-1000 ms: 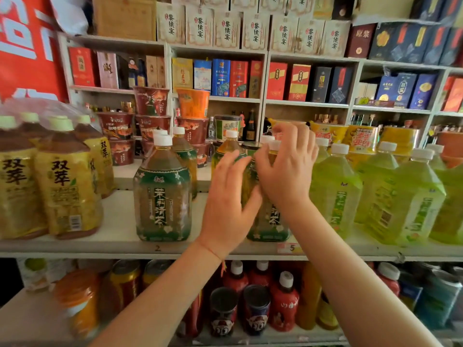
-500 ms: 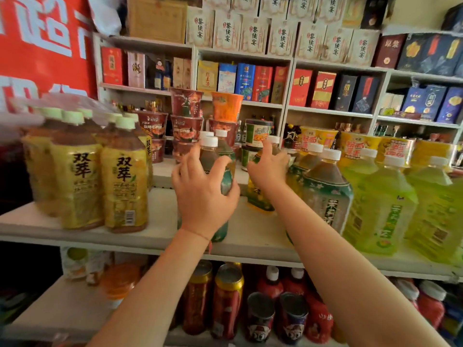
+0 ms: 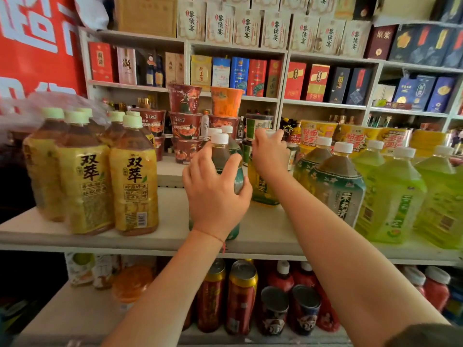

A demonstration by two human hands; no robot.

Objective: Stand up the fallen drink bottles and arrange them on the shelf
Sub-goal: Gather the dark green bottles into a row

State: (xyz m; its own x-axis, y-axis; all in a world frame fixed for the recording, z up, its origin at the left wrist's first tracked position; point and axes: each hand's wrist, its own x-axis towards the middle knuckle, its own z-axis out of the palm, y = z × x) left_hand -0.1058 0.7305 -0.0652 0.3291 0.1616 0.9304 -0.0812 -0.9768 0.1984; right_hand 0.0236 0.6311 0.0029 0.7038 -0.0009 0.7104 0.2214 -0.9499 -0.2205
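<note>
Left hand has shifted onto a green-labelled plastic bottle — gripping it upright.
Right hand grasps a yellow-labelled bottle farther back on the smooth shelf.

On the shelf, the shrink-wrapped bottle pack stands at the left and a row of bottles at the right. Between them stand two bottles, one behind the other. Stacked noodle cups sit behind; cans stand on the shelf below.

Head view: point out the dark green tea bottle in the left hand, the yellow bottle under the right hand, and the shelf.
dark green tea bottle (image 3: 220, 154), head view, shoulder below cap
yellow bottle (image 3: 263, 194), head view, label
shelf (image 3: 172, 221), head view, bare board
</note>
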